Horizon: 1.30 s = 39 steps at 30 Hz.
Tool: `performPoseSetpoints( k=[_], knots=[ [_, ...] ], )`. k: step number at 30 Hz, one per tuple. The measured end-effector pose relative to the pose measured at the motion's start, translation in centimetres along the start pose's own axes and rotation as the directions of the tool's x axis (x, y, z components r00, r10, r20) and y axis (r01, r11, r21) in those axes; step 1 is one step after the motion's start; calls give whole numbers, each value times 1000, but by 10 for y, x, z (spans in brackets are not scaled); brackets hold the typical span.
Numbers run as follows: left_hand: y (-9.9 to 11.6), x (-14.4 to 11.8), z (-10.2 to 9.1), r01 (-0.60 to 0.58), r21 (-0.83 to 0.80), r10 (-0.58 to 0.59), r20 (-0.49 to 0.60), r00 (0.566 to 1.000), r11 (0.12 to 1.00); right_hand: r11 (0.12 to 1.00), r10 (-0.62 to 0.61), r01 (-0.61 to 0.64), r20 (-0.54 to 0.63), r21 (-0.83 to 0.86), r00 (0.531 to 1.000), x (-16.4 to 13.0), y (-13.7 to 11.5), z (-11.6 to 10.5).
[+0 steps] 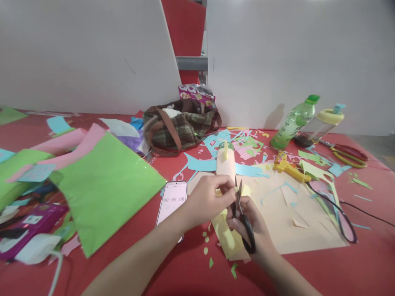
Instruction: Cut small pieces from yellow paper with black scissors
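In the middle of the red table, my right hand [247, 220] is closed around black-handled scissors [247, 233], whose blades point away from me. My left hand [214, 199] is beside the blades with its fingertips pinched together; what lies between them is hidden. Bits of yellow paper [246, 190] show around the fingers. Under both hands lies a strip of yellow paper [230, 246]. Just beyond them is a cylinder wrapped in peach paper [225, 163], with a greenish top and a small pointed yellow paper piece [226, 151] on it.
A phone [173, 200] with a timer lies left, beside a large green sheet [114, 185]. Behind is a plaid bag [188, 131]. At right are a peach sheet [296, 234], a yellow glue gun [291, 169], glasses [347, 224], a tilted green bottle [294, 123] and red-and-yellow-handled scissors [348, 154].
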<state>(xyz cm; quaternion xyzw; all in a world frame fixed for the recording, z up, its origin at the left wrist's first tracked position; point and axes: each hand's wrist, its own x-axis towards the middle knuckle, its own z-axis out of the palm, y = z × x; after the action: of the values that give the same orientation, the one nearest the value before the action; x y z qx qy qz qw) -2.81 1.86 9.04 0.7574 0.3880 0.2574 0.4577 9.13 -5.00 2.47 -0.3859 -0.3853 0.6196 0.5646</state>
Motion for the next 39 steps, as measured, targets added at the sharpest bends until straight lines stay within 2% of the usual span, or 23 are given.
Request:
performPoseSetpoints(
  k=[7,17,30,39],
  knots=[
    [-2,-2,3,-3,-24,2,-27,1000,1000,1000,-14,14,0,-14,1000,0,-1,0],
    [-2,-4,16,-12,-16,9,-150,989,1000,999,-39,38,-36,-30,999,1,-1,1],
    [-2,-4,19,-8,-67,-2,-154,988,998,997,-63,61,-58,-40,996,1,2,-1],
    [0,-4,15,-15,-43,10,-129,992,999,992,-68,60,-67,-111,995,0,-4,2]
  ],
)
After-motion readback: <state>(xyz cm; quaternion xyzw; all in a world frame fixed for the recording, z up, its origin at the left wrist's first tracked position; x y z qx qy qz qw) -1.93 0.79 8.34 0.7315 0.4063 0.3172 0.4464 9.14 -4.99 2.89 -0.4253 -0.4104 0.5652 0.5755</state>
